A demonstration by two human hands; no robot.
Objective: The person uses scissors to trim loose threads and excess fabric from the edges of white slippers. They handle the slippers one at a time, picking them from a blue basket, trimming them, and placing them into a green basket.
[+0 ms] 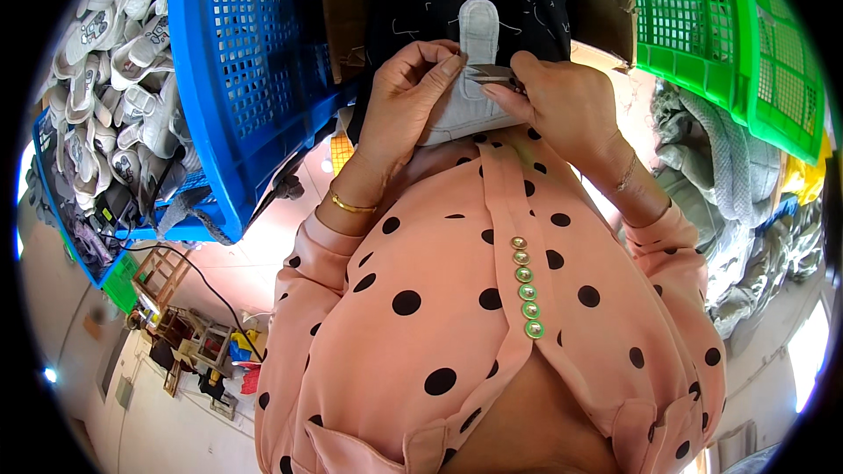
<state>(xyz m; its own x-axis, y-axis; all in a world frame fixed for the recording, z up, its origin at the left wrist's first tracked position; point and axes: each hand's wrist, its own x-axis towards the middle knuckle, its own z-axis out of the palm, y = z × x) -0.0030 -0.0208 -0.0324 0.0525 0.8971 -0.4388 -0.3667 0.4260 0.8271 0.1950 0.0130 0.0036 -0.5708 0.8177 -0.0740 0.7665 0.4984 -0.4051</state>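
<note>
A light grey stitched fabric piece (479,28), like a shoe upper with a rounded tab, lies across my lap. My left hand (399,98) pinches its left edge between thumb and fingertips. In my right hand (572,104) is a pair of small metal thread snips (497,75), closed in by thumb and fingers. The blades point left over the lower part of the tab, close to my left fingertips. My right palm hides the handle of the snips. Whether the blades touch a thread is too small to tell.
At the left, many grey shoe uppers (92,123) are heaped beside a blue plastic crate (193,61). A green crate (746,53) stands at the right, above grey fabric pieces (720,149). Brown cardboard (606,0) borders my lap. Loose pale threads lie on my black trousers (404,0).
</note>
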